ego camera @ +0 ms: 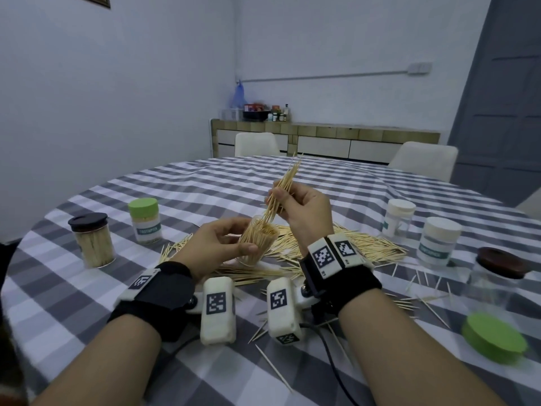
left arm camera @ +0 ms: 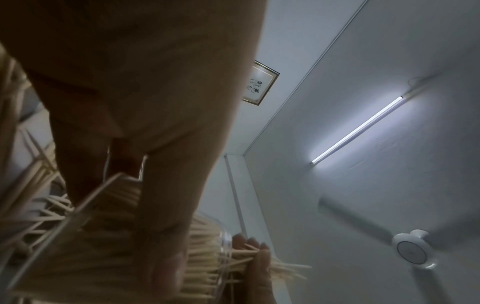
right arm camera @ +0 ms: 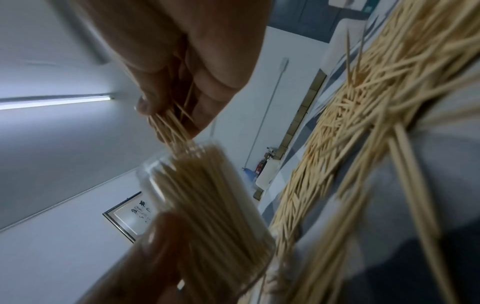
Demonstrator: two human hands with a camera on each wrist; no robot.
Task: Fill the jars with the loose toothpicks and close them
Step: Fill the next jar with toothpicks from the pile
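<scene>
My left hand (ego camera: pixel 222 244) grips a clear open jar (ego camera: pixel 257 243) packed with toothpicks, tilted over the table centre; the same jar (right arm camera: pixel 215 197) shows in the right wrist view and the jar (left arm camera: pixel 116 236) in the left wrist view. My right hand (ego camera: pixel 295 206) pinches a bundle of toothpicks (ego camera: pixel 282 189) whose lower ends enter the jar mouth. A heap of loose toothpicks (ego camera: pixel 351 244) lies on the checked tablecloth (ego camera: pixel 181 183) under and behind the hands. A loose green lid (ego camera: pixel 494 338) lies at the right.
At the left stand a black-lidded jar (ego camera: pixel 92 240) full of toothpicks and a closed green-lidded jar (ego camera: pixel 145 219). At the right stand two white-lidded jars (ego camera: pixel 399 216) (ego camera: pixel 439 240) and a brown-lidded jar (ego camera: pixel 494 276). Stray toothpicks (ego camera: pixel 273 367) lie near the front edge. Chairs (ego camera: pixel 424 159) stand behind.
</scene>
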